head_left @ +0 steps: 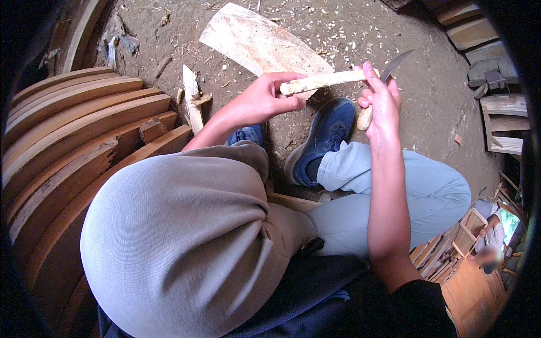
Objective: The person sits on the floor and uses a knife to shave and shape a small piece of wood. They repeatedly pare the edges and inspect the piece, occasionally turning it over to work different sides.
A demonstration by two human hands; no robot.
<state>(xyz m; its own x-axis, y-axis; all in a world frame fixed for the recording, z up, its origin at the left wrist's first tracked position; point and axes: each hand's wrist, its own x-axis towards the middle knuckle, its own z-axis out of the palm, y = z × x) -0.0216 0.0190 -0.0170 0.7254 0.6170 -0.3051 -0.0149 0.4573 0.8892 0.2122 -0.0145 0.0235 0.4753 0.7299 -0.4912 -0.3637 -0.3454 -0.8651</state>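
Note:
My left hand (pixel 260 100) is closed round the near end of a pale, whittled wooden stick (pixel 327 82), held level above my shoes. In my right hand (pixel 384 107) is a carving knife (pixel 397 65) with a curved blade and a light wooden handle. The blade points up and away to the right, past the stick's right end. My right thumb rests against that end of the stick. Whether the blade's edge touches the wood is hidden by my fingers.
A flat wooden board (pixel 248 35) lies on the dirt floor (pixel 417 107) among scattered shavings. Planks (pixel 84 112) are stacked along the left, near a split wood piece (pixel 191 101). More timber (pixel 504 107) stands at the right. Another person (pixel 491 234) is at the far right.

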